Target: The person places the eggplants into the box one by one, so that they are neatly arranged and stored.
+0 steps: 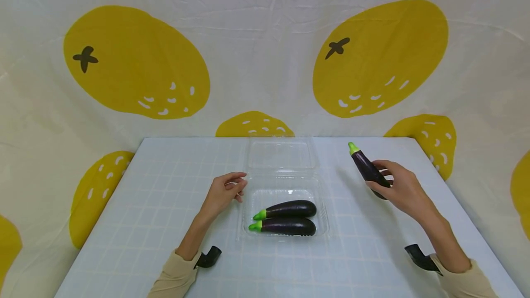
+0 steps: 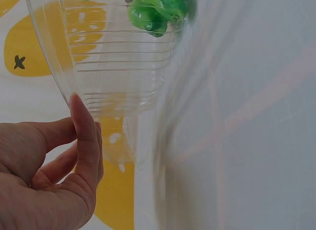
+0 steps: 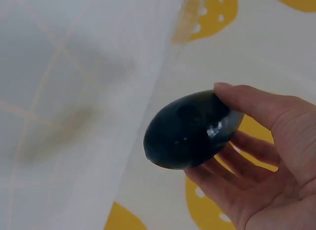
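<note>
In the head view, a clear plastic clamshell container stands mid-table with its lid folded back. Two dark eggplants with green stems lie side by side in its base: a rear eggplant and a front eggplant. My left hand is at the container's left side, thumb and finger pinching its rim in the left wrist view. To the right of the container, my right hand holds a third eggplant above the table, thumb on one side and fingers on the other, stem pointing up and away.
A pale table with a light grid pattern carries everything. Behind and beside it hangs a white cloth printed with large yellow fruit. Black curved wrist mounts stick out from both sleeves.
</note>
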Available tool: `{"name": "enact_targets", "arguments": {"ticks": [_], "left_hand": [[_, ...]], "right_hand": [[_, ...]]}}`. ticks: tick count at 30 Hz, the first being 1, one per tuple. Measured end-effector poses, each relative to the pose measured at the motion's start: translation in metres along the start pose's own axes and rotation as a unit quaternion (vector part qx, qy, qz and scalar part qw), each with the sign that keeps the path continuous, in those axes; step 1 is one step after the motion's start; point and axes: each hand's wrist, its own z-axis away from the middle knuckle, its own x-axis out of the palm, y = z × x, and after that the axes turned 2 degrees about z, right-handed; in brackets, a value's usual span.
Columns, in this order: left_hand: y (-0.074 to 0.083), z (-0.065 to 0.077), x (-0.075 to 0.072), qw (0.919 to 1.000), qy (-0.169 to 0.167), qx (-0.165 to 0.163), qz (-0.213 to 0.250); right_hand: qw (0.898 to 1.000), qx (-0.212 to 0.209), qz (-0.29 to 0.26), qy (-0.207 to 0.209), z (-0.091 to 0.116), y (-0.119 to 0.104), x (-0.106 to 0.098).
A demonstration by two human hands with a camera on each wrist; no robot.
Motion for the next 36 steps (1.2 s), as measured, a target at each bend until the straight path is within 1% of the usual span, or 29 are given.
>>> {"name": "enact_targets", "arguments": {"ticks": [4, 9, 19, 30, 36], "left_hand": [[0.0, 0.0, 0.0, 1.0, 0.001, 0.002, -0.001], [0.0, 0.0, -0.001, 1.0, -0.001, 0.005, -0.001], [0.0, 0.002, -0.002, 1.0, 0.005, 0.001, -0.008], [-0.005, -0.002, -0.001, 0.9998, 0.008, -0.012, -0.014], [-0.002, -0.002, -0.001, 0.9999, 0.004, -0.006, -0.011]], "right_hand": [[1.0, -0.013, -0.004, -0.001, -0.003, -0.009, 0.002], [0.999, -0.029, -0.01, -0.012, -0.007, -0.019, 0.005], [0.998, -0.059, -0.015, -0.023, -0.014, -0.04, 0.013], [0.995, -0.078, -0.028, -0.058, -0.02, -0.067, 0.022], [0.993, -0.1, -0.022, -0.065, -0.024, -0.078, 0.03]]}}
